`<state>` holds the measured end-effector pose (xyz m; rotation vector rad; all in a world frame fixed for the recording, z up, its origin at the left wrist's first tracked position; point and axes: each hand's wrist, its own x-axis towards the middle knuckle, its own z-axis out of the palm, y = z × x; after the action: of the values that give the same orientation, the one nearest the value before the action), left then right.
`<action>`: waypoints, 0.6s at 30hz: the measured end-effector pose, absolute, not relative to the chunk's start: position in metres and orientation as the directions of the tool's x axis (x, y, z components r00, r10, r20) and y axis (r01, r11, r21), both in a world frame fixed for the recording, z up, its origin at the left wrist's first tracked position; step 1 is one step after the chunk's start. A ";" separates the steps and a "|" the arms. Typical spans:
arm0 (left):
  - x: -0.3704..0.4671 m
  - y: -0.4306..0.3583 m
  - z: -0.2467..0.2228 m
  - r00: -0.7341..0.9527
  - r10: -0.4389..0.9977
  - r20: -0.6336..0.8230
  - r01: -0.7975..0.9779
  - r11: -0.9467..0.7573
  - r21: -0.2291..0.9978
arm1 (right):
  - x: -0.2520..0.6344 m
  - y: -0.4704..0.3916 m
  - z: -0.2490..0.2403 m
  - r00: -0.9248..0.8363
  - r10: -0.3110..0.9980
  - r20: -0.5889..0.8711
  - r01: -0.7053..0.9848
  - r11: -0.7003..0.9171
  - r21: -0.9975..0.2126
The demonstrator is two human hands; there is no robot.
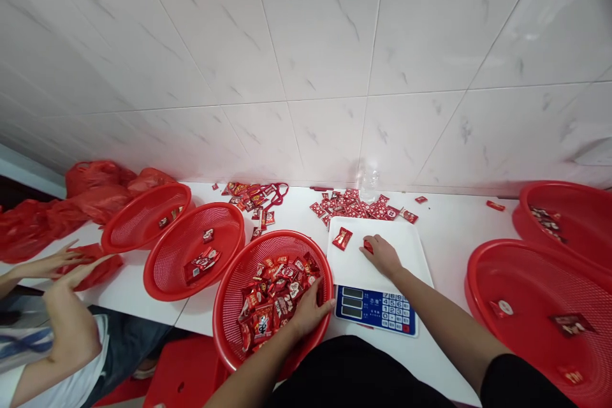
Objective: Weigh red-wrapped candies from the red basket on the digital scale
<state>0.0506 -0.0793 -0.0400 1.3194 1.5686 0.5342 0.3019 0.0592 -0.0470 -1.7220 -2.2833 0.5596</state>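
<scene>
My left hand (308,313) is at the right side of a red plastic basket (220,306), thumb over the rim and fingers inside, gripping its edge. Many small wrapped candies (272,299) in red packaging fill the bottom of that basket. Over the white weighing pan of a digital scale (406,242), my right hand (384,256) is closed on a small red wrapped candy (368,246), partly hidden by the fingers. Another red candy (342,238) lies on the pan, left of that hand. The scale's blue keypad panel (375,311) faces me.
Loose candy packets (349,204) are heaped behind the scale near a clear plastic container (369,183). Red baskets (196,293) stand left, others (478,306) right. Further left, a co-worker's hands (71,264) handle a red bag; filled red bags (98,178) lie behind. A tiled wall backs the table.
</scene>
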 end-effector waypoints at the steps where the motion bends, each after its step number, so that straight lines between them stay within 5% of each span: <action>1: 0.051 -0.079 -0.039 0.068 0.917 -0.393 0.484 0.314 0.817 | 0.298 0.064 -0.045 -0.289 0.956 -0.049 0.867 0.239 -0.438; 9: 0.053 -0.081 -0.040 0.074 0.923 -0.377 0.448 0.307 0.840 | 0.250 0.074 -0.030 -0.475 0.867 -0.149 0.815 0.369 -0.446; 18: 0.052 -0.081 -0.043 0.091 0.933 -0.348 0.468 0.269 0.842 | 0.281 0.053 -0.029 -0.321 0.939 -0.119 0.867 0.242 -0.435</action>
<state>0.0517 -0.0812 -0.0430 1.3517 1.5337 0.5807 0.2806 0.0525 -0.0285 -1.7208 -2.3387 0.6458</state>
